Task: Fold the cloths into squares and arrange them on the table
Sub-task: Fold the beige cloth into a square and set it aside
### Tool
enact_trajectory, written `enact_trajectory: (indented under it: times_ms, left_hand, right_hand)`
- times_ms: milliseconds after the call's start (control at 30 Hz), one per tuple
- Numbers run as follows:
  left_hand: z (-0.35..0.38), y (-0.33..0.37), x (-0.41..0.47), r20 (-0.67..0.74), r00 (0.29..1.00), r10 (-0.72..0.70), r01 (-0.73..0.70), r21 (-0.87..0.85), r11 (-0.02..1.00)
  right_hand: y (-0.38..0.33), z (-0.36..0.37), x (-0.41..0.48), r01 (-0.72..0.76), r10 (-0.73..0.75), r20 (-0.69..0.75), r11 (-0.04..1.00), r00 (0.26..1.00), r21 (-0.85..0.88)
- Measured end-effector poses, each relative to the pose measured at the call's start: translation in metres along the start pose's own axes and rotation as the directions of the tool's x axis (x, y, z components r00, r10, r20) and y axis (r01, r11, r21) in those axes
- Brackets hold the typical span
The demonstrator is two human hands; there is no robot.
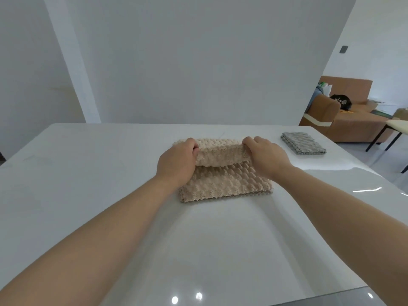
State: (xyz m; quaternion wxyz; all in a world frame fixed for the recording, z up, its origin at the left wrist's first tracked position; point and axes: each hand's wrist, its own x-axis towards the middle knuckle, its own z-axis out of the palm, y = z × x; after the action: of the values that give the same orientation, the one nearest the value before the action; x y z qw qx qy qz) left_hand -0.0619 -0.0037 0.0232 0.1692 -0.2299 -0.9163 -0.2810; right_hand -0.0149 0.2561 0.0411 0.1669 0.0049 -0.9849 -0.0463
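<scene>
- Tabletop (88, 173) carried the beige cloth (225, 184) at its middle.
- Left hand (176, 162) and right hand (267, 155) gripped the beige cloth's raised far flap, fingers (249, 142) curled round it — mid-fold, I judge.
- Next move called for laying the flap square, corners matched.
- Grey cloth (303, 144) lay folded, right of the beige cloth.

Beige cloth (223, 180): the one you hold is soft plush fabric, matt, with the pile raised in rows of scalloped bumps, so it looks knobbly.
Grey cloth (303, 144): you'll see the same bumpy plush texture here, also matt.
Table (99, 173): your work surface is white, smooth and glossy, with bright light spots reflected near your edge.
Sofa (357, 127): tan and smooth, leather-like from where you look.
Wall (198, 62): plain, smooth, matt.
</scene>
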Motion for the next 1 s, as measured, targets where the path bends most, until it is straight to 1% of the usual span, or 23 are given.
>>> enact_trajectory:
  times_ms: [67, 133, 267, 367, 433, 500, 567, 700, 833, 1000]
  left_hand:
    - [-0.005, 0.004, 0.008, -0.017, 1.000, -0.003, 0.003, -0.015, 1.000]
    - [-0.011, 0.010, 0.014, 0.003, 1.000, -0.003, 0.003, -0.027, 1.000]
    - [-0.023, 0.020, 0.010, 0.043, 0.998, 0.039, -0.037, -0.037, 0.999]
    - [-0.030, 0.021, -0.004, 0.104, 0.991, 0.090, -0.091, 0.004, 0.996]
    - [-0.031, 0.019, -0.017, 0.176, 0.978, 0.109, -0.123, 0.071, 0.990]
    - [-0.029, 0.016, -0.033, 0.244, 0.961, 0.127, -0.159, 0.114, 0.981]
    - [-0.025, 0.010, -0.053, 0.276, 0.949, 0.154, -0.198, 0.141, 0.970]
    - [-0.014, -0.002, -0.088, 0.285, 0.925, 0.251, -0.307, 0.170, 0.936]
    - [-0.011, -0.005, -0.109, 0.243, 0.908, 0.342, -0.374, 0.099, 0.922]
    - [-0.018, 0.005, -0.124, 0.249, 0.889, 0.385, -0.398, 0.003, 0.917]
  right_hand:
    - [0.006, -0.004, 0.004, 0.008, -0.008, -0.033, 1.000, 0.999, -0.011]
    - [0.009, -0.011, 0.003, 0.024, -0.023, -0.052, 1.000, 0.998, 0.003]
    - [0.011, -0.024, -0.006, 0.074, -0.069, -0.067, 0.994, 0.995, 0.082]
    - [0.016, -0.031, -0.017, 0.122, -0.122, 0.000, 0.988, 0.992, 0.095]
    - [0.017, -0.032, -0.028, 0.163, -0.171, 0.072, 0.981, 0.983, 0.107]
    - [0.016, -0.030, -0.042, 0.192, -0.205, 0.114, 0.975, 0.972, 0.113]
    - [0.014, -0.026, -0.058, 0.219, -0.234, 0.133, 0.968, 0.963, 0.120]
    - [0.011, -0.013, -0.089, 0.298, -0.314, 0.112, 0.945, 0.943, 0.138]
    - [0.008, -0.003, -0.116, 0.333, -0.351, 0.124, 0.932, 0.928, 0.145]
    - [0.007, -0.003, -0.138, 0.309, -0.338, 0.149, 0.933, 0.929, 0.186]
